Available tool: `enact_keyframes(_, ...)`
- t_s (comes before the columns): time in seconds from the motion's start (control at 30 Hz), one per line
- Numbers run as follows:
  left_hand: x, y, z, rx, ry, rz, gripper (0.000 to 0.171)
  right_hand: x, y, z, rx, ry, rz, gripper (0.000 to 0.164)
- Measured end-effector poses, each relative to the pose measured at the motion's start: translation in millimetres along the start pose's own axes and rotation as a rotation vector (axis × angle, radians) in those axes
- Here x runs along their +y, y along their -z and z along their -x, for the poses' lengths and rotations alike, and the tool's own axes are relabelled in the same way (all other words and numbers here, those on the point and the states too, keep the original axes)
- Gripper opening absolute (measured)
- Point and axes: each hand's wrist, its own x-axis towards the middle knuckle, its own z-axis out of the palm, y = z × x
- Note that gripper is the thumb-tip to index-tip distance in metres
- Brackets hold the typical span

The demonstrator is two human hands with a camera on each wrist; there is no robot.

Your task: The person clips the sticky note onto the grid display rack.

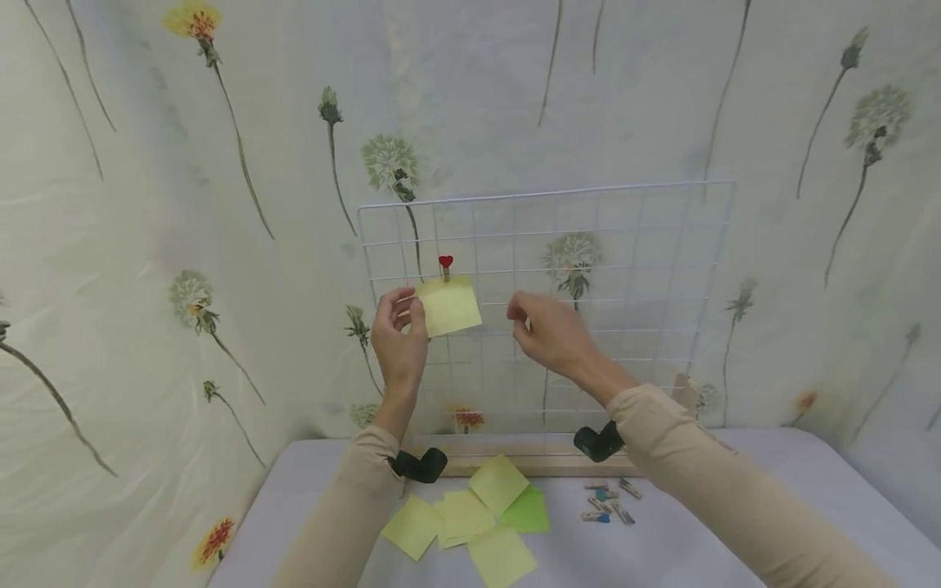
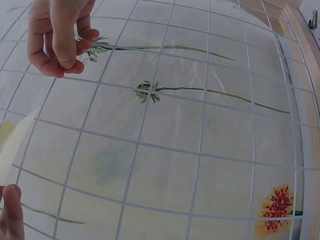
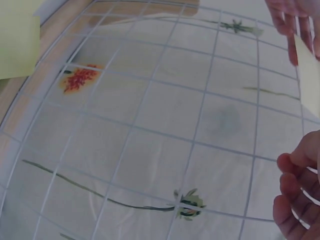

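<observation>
A pale yellow sticky note (image 1: 450,307) hangs on the white wire grid (image 1: 603,331), held at its top edge by a small clothespin with a red heart (image 1: 445,263). My left hand (image 1: 400,339) is at the note's left edge, its thumb overlapping that edge in the head view and the fingers loosely bent. To the right of the note, my right hand (image 1: 551,333) is raised in front of the grid, with loosely curled fingers and nothing in them. The left wrist view shows those right fingers (image 2: 65,55) apart from the note.
On the white table (image 1: 706,523) lie several yellow sticky notes (image 1: 502,557) and a green one (image 1: 528,510). Several small clothespins (image 1: 621,512) are scattered to their right. A wooden base (image 1: 522,465) runs under the grid. Floral cloth (image 1: 478,98) hangs behind.
</observation>
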Motion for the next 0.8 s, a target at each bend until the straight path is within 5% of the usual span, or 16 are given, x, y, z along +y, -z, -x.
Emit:
enact_keyframes(0.2,-1.7,1.5,5.6,-0.04,0.063,0.027,0.02,3.8,-0.7,10.0,-0.026,-0.027,-0.006,0.014)
enact_keyframes(0.8,-14.3,2.8,15.7,-0.061,0.113,0.011,0.019,27.3,-15.5,39.9,-0.063,-0.059,-0.041,0.013)
